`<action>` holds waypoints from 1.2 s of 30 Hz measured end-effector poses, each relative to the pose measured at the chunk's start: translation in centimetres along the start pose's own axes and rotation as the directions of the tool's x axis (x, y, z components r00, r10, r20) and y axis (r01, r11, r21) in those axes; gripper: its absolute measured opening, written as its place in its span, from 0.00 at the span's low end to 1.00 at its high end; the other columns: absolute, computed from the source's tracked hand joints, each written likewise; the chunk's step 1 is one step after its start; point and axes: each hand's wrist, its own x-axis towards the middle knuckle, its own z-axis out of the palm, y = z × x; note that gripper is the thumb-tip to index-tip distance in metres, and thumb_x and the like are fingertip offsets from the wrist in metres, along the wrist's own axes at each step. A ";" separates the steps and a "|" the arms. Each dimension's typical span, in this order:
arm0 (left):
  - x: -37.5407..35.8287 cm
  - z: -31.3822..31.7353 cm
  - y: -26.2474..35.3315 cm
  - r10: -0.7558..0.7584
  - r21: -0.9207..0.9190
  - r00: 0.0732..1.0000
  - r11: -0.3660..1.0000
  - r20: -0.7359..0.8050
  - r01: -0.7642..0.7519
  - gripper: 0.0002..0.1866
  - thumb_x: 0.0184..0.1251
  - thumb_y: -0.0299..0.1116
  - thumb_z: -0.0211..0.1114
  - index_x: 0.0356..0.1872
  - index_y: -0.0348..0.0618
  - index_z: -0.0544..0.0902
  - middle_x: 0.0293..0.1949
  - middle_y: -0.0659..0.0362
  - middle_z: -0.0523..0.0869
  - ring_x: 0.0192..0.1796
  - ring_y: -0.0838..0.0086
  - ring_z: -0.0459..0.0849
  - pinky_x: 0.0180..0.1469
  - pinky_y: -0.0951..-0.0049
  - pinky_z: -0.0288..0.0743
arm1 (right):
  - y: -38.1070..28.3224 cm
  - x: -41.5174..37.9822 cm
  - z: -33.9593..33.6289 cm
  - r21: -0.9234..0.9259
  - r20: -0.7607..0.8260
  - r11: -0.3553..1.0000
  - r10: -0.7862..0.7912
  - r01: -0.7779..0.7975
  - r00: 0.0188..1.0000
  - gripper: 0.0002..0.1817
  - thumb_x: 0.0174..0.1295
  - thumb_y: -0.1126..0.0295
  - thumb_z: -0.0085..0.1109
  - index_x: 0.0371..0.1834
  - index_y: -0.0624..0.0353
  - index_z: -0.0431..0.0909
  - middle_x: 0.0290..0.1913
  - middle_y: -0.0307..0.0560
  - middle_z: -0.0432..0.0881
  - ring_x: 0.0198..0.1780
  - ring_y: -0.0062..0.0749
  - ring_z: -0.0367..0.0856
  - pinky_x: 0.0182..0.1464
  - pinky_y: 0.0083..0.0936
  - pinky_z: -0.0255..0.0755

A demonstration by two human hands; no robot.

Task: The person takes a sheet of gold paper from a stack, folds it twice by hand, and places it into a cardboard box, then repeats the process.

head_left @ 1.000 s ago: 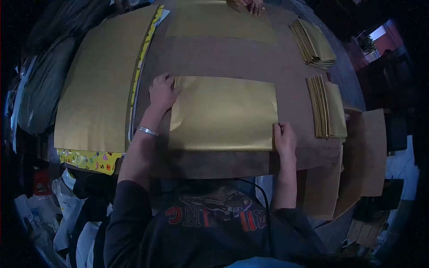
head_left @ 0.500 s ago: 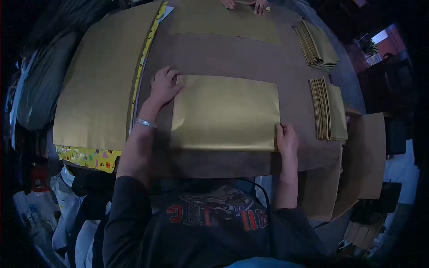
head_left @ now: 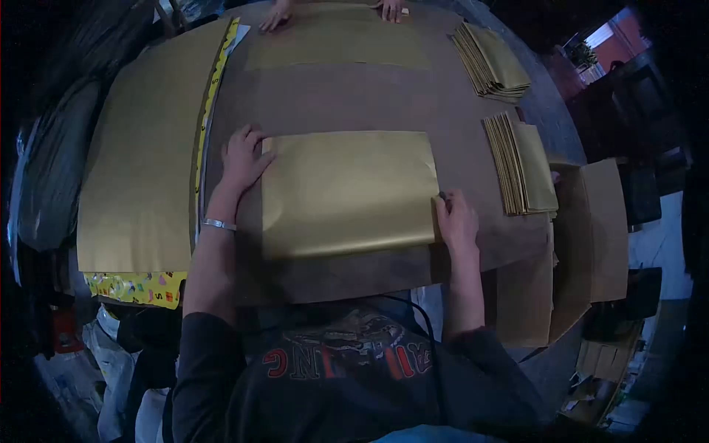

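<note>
A folded sheet of gold wrapping paper [head_left: 347, 192] lies flat in front of me, its rounded fold along the edge nearest my body. My left hand [head_left: 244, 159] rests by its far left corner, fingers apart on the table and the thumb touching the paper's left edge. At the right edge, toward the near corner, my right hand [head_left: 458, 218] has its thumb and curled fingers closed on the paper. The undersides of the fingers are hidden.
Large gold sheets [head_left: 140, 148] with yellow patterned paper [head_left: 136, 288] beneath lie at left. Two folded gold stacks [head_left: 491, 63] [head_left: 521, 166] sit at right, above an open cardboard box [head_left: 569, 251]. Across the brown table [head_left: 332, 100], another person's hands [head_left: 277, 16] touch a gold sheet [head_left: 340, 40].
The whole view has shifted slightly. My hands keep almost the same places on the folded paper. The other person's hands are now farther apart on their sheet.
</note>
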 end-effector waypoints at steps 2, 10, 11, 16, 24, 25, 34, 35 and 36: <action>-0.1 -0.3 0.4 -0.037 0.036 0.999 0.999 0.020 0.036 0.27 0.56 0.46 0.71 0.58 0.56 0.77 0.70 0.50 0.66 0.75 0.55 0.58 0.72 0.38 0.48 | -1.3 0.1 -0.5 -0.150 -0.043 0.985 -0.097 0.089 0.994 0.19 0.65 0.57 0.57 0.52 0.60 0.74 0.42 0.57 0.82 0.48 0.54 0.79 0.51 0.46 0.73; 0.1 0.4 -0.6 0.036 0.041 0.999 0.999 -0.024 -0.035 0.29 0.57 0.49 0.70 0.60 0.54 0.76 0.70 0.48 0.67 0.73 0.52 0.60 0.71 0.37 0.50 | -12.8 0.7 5.6 -0.083 0.234 0.797 -0.569 0.599 0.789 0.29 0.68 0.51 0.51 0.69 0.53 0.64 0.73 0.60 0.57 0.77 0.56 0.48 0.73 0.58 0.47; -0.1 0.6 -0.3 0.009 0.025 1.000 1.000 -0.029 -0.009 0.31 0.57 0.50 0.70 0.61 0.53 0.75 0.70 0.49 0.66 0.74 0.52 0.59 0.71 0.36 0.48 | -13.1 1.1 6.7 -0.110 0.291 0.810 -0.528 0.576 0.798 0.30 0.69 0.49 0.48 0.70 0.52 0.63 0.74 0.59 0.55 0.78 0.56 0.45 0.73 0.61 0.44; -1.9 -1.2 2.3 -0.096 0.076 0.995 0.993 0.028 0.094 0.37 0.60 0.53 0.66 0.67 0.46 0.69 0.72 0.49 0.63 0.75 0.53 0.56 0.73 0.36 0.45 | -13.9 1.5 8.3 -0.179 0.376 0.823 -0.450 0.540 0.810 0.35 0.71 0.44 0.40 0.76 0.51 0.54 0.79 0.56 0.45 0.80 0.55 0.37 0.74 0.65 0.33; -5.4 -0.9 3.3 -0.094 0.195 0.993 0.978 0.073 0.079 0.36 0.70 0.54 0.55 0.71 0.42 0.63 0.75 0.51 0.57 0.77 0.56 0.51 0.73 0.37 0.44 | -13.6 1.6 9.1 -0.253 0.341 0.769 -0.498 0.588 0.798 0.35 0.71 0.43 0.38 0.75 0.51 0.55 0.78 0.57 0.47 0.79 0.57 0.40 0.70 0.70 0.40; -5.5 -1.3 3.8 -0.112 0.204 0.990 0.975 0.084 0.093 0.35 0.70 0.53 0.55 0.71 0.42 0.63 0.75 0.51 0.57 0.78 0.56 0.51 0.73 0.36 0.44 | -13.8 1.6 8.8 -0.254 0.367 0.771 -0.481 0.583 0.796 0.36 0.71 0.43 0.37 0.76 0.52 0.53 0.78 0.57 0.45 0.79 0.58 0.39 0.71 0.69 0.38; -11.8 -1.4 6.4 0.313 0.209 0.915 0.906 0.256 -0.368 0.34 0.70 0.57 0.51 0.72 0.49 0.65 0.76 0.51 0.54 0.79 0.59 0.48 0.70 0.30 0.42 | -13.3 1.8 9.6 -0.290 0.376 0.751 -0.480 0.593 0.792 0.36 0.72 0.42 0.33 0.77 0.51 0.52 0.79 0.57 0.46 0.79 0.57 0.39 0.72 0.68 0.38; -12.9 -1.7 6.6 0.352 0.199 0.896 0.890 0.270 -0.410 0.35 0.70 0.58 0.51 0.72 0.50 0.64 0.76 0.50 0.54 0.79 0.59 0.48 0.70 0.30 0.42 | -13.2 1.9 9.8 -0.289 0.367 0.748 -0.489 0.597 0.791 0.36 0.72 0.42 0.33 0.77 0.51 0.52 0.78 0.57 0.46 0.79 0.57 0.39 0.72 0.68 0.39; -14.0 -2.3 6.8 0.368 0.154 0.890 0.896 0.267 -0.417 0.36 0.70 0.59 0.50 0.73 0.51 0.62 0.76 0.49 0.54 0.79 0.59 0.48 0.70 0.31 0.42 | -13.2 1.9 9.7 -0.310 0.375 0.738 -0.484 0.599 0.791 0.36 0.72 0.42 0.32 0.77 0.50 0.52 0.78 0.57 0.46 0.79 0.57 0.39 0.72 0.68 0.38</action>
